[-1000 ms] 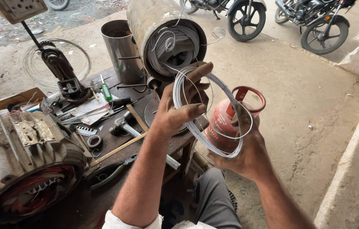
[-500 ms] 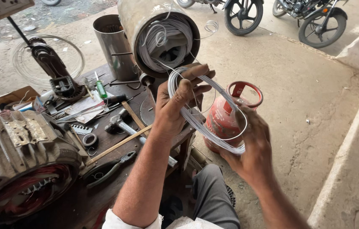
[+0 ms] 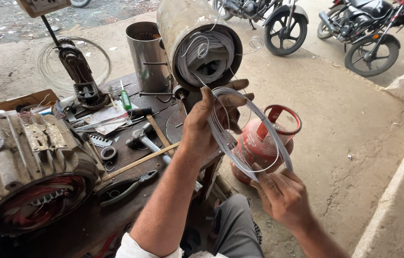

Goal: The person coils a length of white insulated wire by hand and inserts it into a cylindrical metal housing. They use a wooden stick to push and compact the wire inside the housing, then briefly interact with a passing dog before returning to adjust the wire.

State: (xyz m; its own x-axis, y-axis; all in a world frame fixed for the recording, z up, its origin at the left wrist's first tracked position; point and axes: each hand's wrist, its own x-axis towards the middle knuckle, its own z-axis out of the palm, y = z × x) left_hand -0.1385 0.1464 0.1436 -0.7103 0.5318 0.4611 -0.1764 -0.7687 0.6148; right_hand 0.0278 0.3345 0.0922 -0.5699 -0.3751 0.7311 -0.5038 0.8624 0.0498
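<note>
Coil wound & off the former, held in air past table's right edge: my L hand grips top, R hand pinches bottom; not yet set into stator.

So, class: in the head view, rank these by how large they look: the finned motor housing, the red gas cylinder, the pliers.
1. Finned motor housing, though it is nearest the camera.
2. Red gas cylinder.
3. Pliers.
</note>
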